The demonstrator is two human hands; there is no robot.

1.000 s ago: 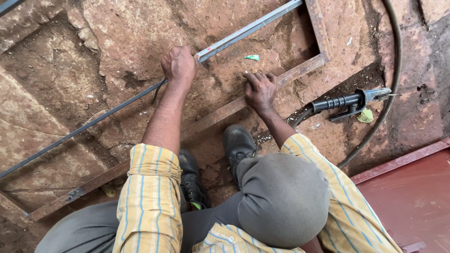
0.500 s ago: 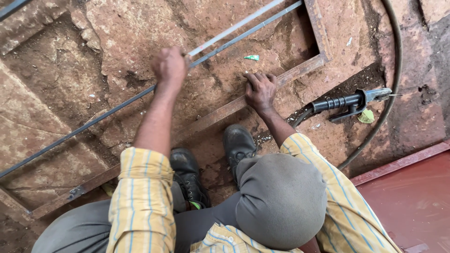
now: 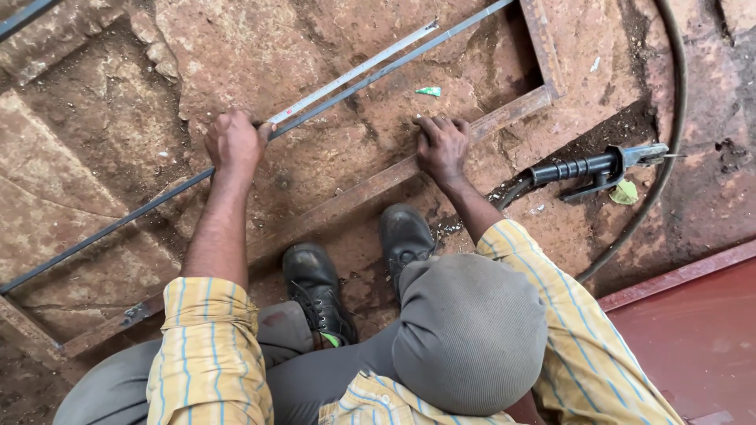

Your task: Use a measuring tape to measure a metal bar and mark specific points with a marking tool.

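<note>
Crouched on rough reddish stone ground (image 3: 236,47), seen from straight above, with a grey cap (image 3: 468,330) and a yellow striped shirt (image 3: 209,346). Kept the left hand (image 3: 235,145) clenched into a fist on the near end of a pale measuring tape (image 3: 354,75). Held this tape stretched away toward the upper right, just beside a long dark steel bar (image 3: 102,232) and almost parallel to it. Rested the same fist on top of that bar, which crossed the ground diagonally from the lower left to the upper right.

Laid the right hand (image 3: 442,145) flat and released, fingers spread, grasping nothing. Pressed its palm on a rusty flat frame bar (image 3: 346,201) and its fingertips on the stone beyond. Could not tell how hard.

Planted two black shoes (image 3: 319,287) close behind the rusty bar, between the two arms.

To the right of the right hand, well apart: a black power tool (image 3: 587,167) lying on the ground, with a small green leaf (image 3: 624,193) touching it and a thick dark hose (image 3: 677,118) curving around. Near the fingertips of the right hand, a small green scrap (image 3: 429,91) on the stone. In the lower right corner, a smooth dark red surface (image 3: 693,338).
</note>
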